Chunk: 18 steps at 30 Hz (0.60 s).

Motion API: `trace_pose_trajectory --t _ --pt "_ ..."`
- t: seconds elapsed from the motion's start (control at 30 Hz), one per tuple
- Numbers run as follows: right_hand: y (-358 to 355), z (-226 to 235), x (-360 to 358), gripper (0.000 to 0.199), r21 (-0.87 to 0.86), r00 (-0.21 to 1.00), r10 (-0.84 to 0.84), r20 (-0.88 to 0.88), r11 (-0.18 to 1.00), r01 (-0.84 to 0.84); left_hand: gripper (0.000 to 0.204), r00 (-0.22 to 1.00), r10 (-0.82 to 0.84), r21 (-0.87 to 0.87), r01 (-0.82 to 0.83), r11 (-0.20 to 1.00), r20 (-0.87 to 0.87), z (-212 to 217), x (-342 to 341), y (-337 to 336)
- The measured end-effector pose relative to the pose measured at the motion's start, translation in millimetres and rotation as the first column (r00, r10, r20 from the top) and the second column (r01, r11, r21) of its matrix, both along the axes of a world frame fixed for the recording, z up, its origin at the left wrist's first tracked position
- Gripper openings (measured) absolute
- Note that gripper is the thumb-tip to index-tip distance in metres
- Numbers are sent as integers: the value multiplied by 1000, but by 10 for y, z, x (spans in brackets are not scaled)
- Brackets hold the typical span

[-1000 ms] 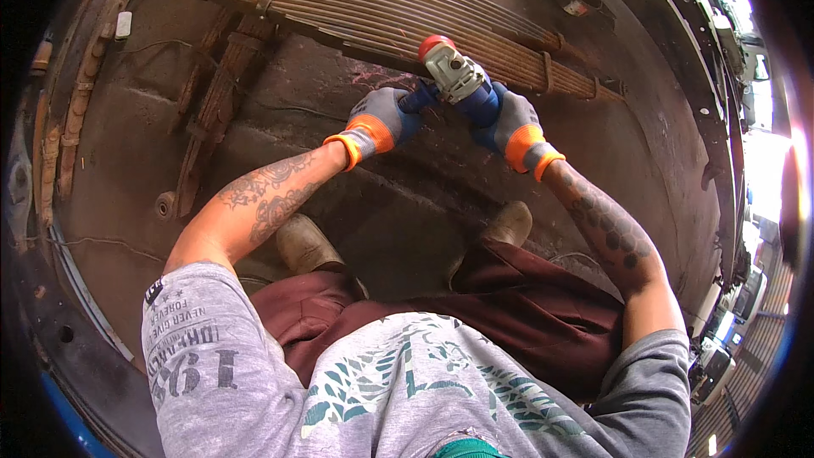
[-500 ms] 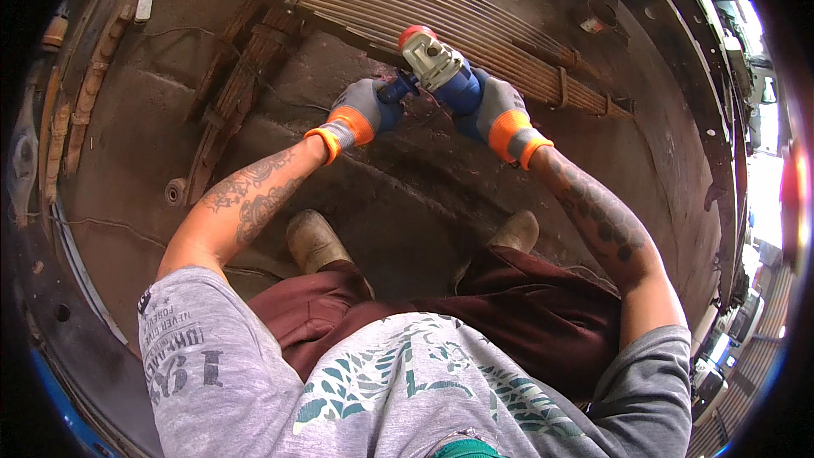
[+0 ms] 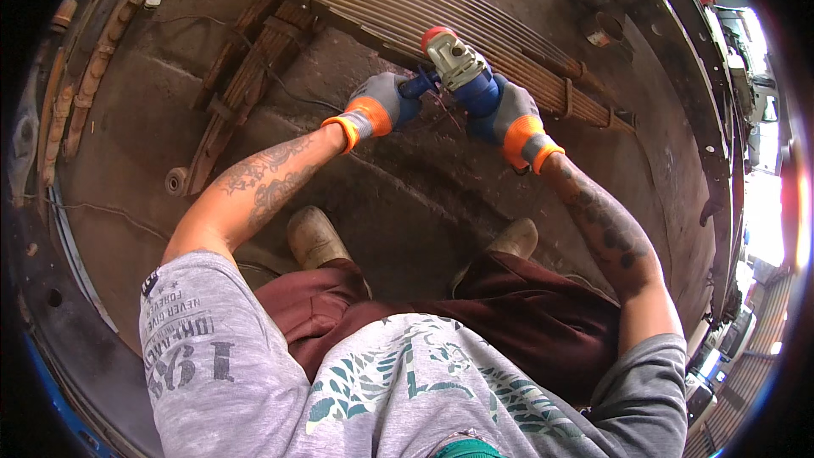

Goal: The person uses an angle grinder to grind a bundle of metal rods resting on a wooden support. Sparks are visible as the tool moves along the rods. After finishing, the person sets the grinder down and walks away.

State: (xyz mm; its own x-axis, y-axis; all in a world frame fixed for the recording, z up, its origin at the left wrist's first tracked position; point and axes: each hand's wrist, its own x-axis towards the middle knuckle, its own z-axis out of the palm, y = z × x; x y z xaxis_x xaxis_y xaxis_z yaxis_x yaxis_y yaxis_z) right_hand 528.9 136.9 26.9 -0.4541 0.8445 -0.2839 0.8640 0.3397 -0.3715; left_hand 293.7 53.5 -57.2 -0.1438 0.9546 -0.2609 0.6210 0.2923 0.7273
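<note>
Both hands, in grey and orange gloves, are on an angle grinder (image 3: 465, 74) with a blue body, silver gear head and red part at its front. My left hand (image 3: 381, 103) is wrapped round its blue side handle (image 3: 419, 84). My right hand (image 3: 512, 117) grips the blue body from the right; some of its fingers are hidden. The grinder's red end (image 3: 438, 36) overlaps a long stack of rusty leaf springs (image 3: 381, 19) in the picture, and I cannot tell whether it touches them.
A shorter leaf spring pack (image 3: 246, 89) lies on the dirty floor to the left, with a cable (image 3: 292, 98) near it. My boots (image 3: 315, 237) stand behind the grinder. A rusty can-like piece (image 3: 603, 30) lies at the far right, before a dark steel beam (image 3: 678, 51).
The grinder and both hands have shifted slightly to the right in the picture. The leaf springs have shifted a little too, as the view moves. Both grips are unchanged.
</note>
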Motion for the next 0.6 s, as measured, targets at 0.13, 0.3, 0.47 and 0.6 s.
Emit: trace_pose_trajectory --t 0.13,0.3,0.47,0.6 --pt "25 38 -4 66 32 999 32 2 999 -32 38 999 20 2 -21 1000 31 -21 12 -16" --pt "110 -136 56 64 35 996 63 -56 998 -61 29 997 72 78 -71 994 -7 -4 68 -32" --pt "136 -95 37 64 40 997 76 -23 996 -75 29 996 90 46 -89 995 -8 88 108 -90" --pt "176 -139 3 65 46 996 85 -36 995 -83 27 994 105 38 -104 994 -8 -21 79 -67"
